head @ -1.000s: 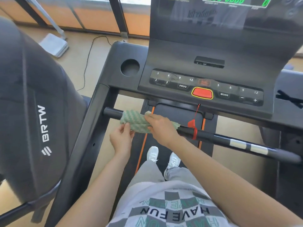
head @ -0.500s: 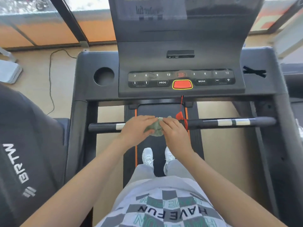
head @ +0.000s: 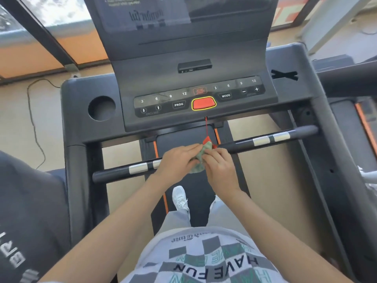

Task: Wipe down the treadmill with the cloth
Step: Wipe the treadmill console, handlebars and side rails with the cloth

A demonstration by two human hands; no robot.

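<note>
Wiping the middle of the treadmill's point(head: 81, 119) bar point(head: 240, 145), the left hand point(head: 179, 160) and right hand point(head: 219, 167) each hold the bunched cloth point(head: 201, 158) in a closed grip; the next move probably calls for sliding it rightward past the red clip point(head: 207, 140).

Beige floor point(head: 14, 119) far left of left grip point(head: 177, 160), black cable point(head: 32, 121) trailing across. Beyond: dark-framed windows point(head: 61, 13), orange panel point(head: 30, 56) below, bright daylight. Second machine point(head: 350, 74) far right of right grip point(head: 220, 170).
</note>
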